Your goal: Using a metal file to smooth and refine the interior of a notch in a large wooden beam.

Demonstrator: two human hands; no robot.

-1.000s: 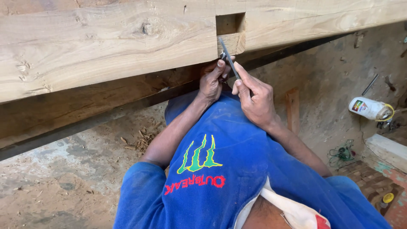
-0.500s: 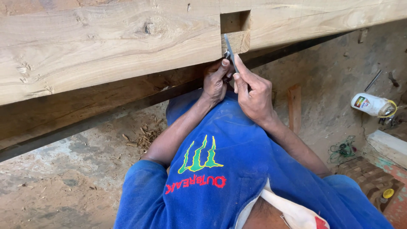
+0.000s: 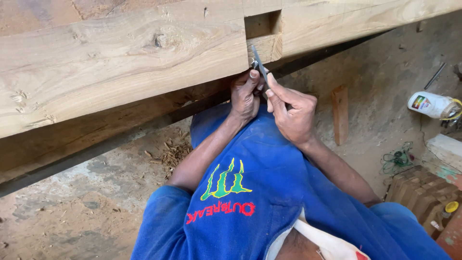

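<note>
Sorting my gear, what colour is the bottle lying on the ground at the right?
White bottle with a multicoloured label, head view.

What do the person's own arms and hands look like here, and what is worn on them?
Both arms are bare from the upper arm down; the left hand and right hand wear no gloves, rings or watch that shows. Short blue sleeves of a dusty blue garment with a green and red printed emblem end above the elbows.

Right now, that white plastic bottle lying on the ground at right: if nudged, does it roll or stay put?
The white plastic bottle lies on its side on packed dirt, so it could probably roll a little. A yellow loop at its neck end and the rough ground would likely check it soon. It looks like thin plastic, so probably light; how full it is cannot be told.
</note>
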